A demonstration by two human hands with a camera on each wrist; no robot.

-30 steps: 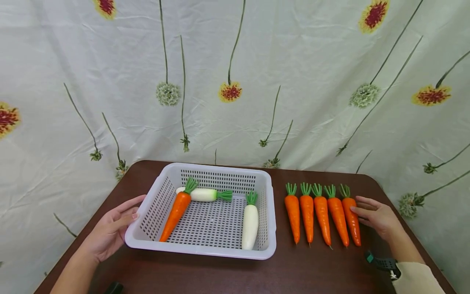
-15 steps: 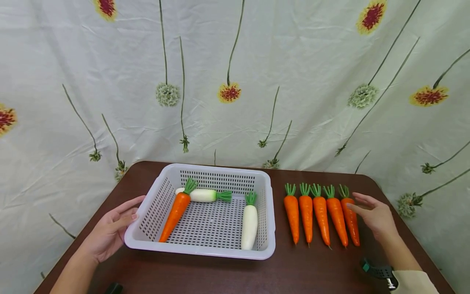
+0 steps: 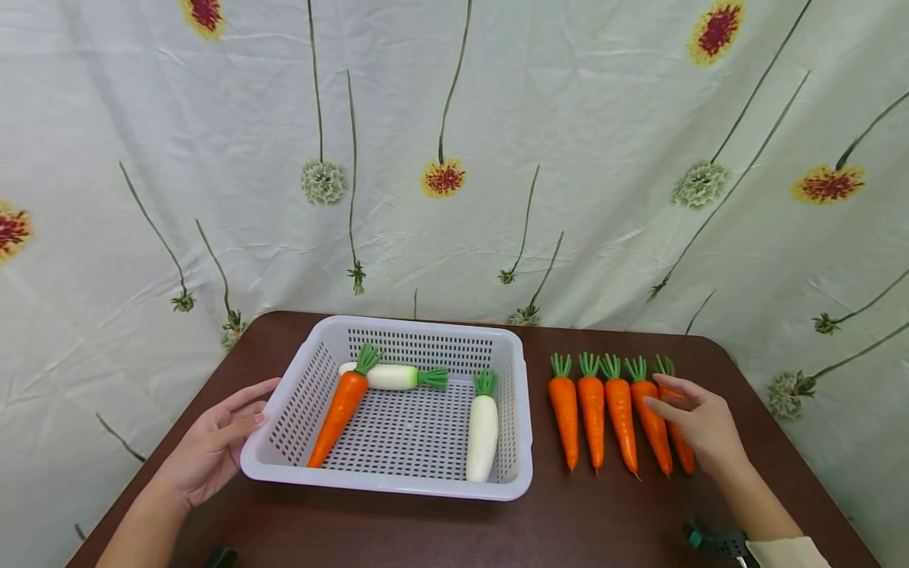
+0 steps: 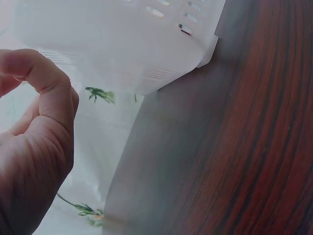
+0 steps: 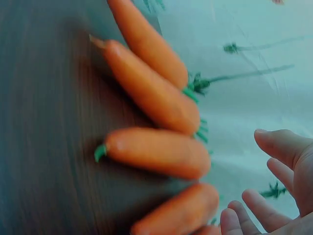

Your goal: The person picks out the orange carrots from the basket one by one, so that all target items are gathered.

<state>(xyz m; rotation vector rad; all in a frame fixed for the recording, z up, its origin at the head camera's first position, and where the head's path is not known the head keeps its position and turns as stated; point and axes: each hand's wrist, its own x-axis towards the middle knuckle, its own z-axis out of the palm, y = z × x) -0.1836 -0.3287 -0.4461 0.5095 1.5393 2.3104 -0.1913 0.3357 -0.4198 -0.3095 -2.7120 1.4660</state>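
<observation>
A pale plastic basket [image 3: 387, 487] stands on the left half of the table. My left hand [image 3: 206, 448] holds its left rim; in the left wrist view the bent fingers [image 4: 51, 93] are beside the basket wall [image 4: 98, 34]. Inside lie a carrot [image 3: 339, 418], a white radish [image 3: 392, 377] partly under it, and a second white radish [image 3: 483, 438]. Several carrots [image 3: 621, 418] form a row right of the basket. Over the rightmost carrot [image 3: 680, 446] hovers my right hand [image 3: 699, 422], fingers apart and holding nothing; it partly hides that carrot.
A dark brown wooden table [image 3: 568, 525] lies below everything. Flower-printed cloth [image 3: 440, 252] hangs close behind and beside it. A small black object [image 3: 222, 557] shows at the bottom edge near my left forearm.
My right hand moves left, from beside the rightmost carrot to over it. My left hand, the basket and the carrots stay put; the view shifts very slightly.
</observation>
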